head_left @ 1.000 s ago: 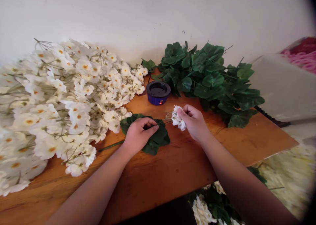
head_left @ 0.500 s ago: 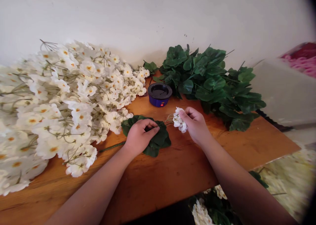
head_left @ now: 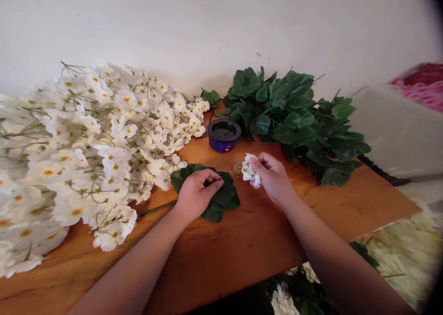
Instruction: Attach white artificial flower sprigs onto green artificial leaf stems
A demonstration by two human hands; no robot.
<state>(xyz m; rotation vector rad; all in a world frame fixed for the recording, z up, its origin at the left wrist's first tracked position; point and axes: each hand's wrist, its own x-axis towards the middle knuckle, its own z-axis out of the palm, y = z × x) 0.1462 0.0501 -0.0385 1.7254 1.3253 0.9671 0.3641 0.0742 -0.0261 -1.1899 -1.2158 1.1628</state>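
My left hand (head_left: 198,191) is closed over a bunch of green leaves (head_left: 226,199), thumb and fingers pinched at its middle; a green stem (head_left: 157,208) runs out to the left. Between the thumb and fingers of my right hand (head_left: 272,174) is a small cluster of white flowers (head_left: 250,171). Its thin stems point left toward the leaves and my left fingertips. Whether those stems are joined to the leaves cannot be made out. Beyond both hands stands a round blue pot (head_left: 223,135) with a black rim, dark contents and a red light.
White flowers (head_left: 114,130) are heaped across the left of the wooden table (head_left: 235,255). A pile of green leaves (head_left: 294,116) lies at the back right. Pale sheeting (head_left: 398,130) and pink items (head_left: 422,93) are farther right. More flowers (head_left: 411,250) lie below the table's right edge.
The view has shifted slightly, with the background sitting a little lower. Both hands keep nearly the same pose and hold the same things.
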